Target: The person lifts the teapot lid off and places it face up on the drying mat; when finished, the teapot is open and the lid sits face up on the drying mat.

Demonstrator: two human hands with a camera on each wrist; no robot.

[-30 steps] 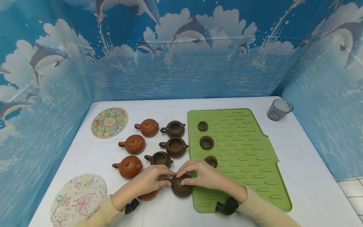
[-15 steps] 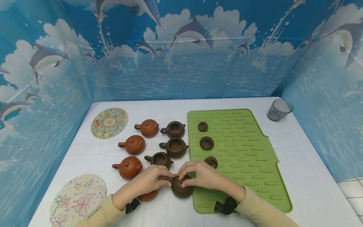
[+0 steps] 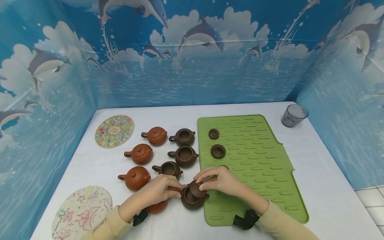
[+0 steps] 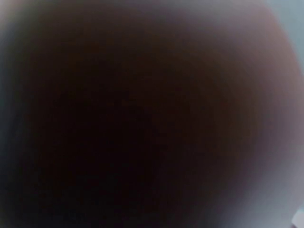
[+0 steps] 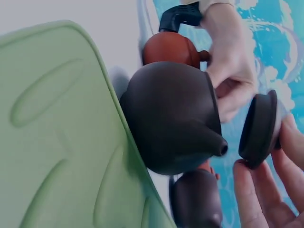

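Near the front of the table stands a dark brown teapot [image 3: 191, 204], its opening bare. My left hand [image 3: 164, 188] pinches its handle side from the left. With its fingers and thumb, my right hand [image 3: 222, 181] holds the teapot's lid [image 3: 197, 189] tilted just above the opening. In the right wrist view, the lid [image 5: 259, 129] is apart from the teapot [image 5: 166, 116], beyond the spout. Three lidless dark teapots, including the nearest one [image 3: 169, 169], are lined up behind. A reddish teapot [image 3: 157, 207] lies partly hidden under my left forearm. The left wrist view is dark and blurred.
A green mat [image 3: 255, 186] covers the right side, with dark lids [image 3: 218, 151] on it, one partly hidden by my right hand. More reddish teapots [image 3: 137, 178] stand at left, beside two round patterned mats [image 3: 114, 131]. A grey glass [image 3: 294, 115] is at the back right.
My right hand has lifted the lid off the dark teapot and moved slightly right and up, baring the opening. My left hand stays at the handle.
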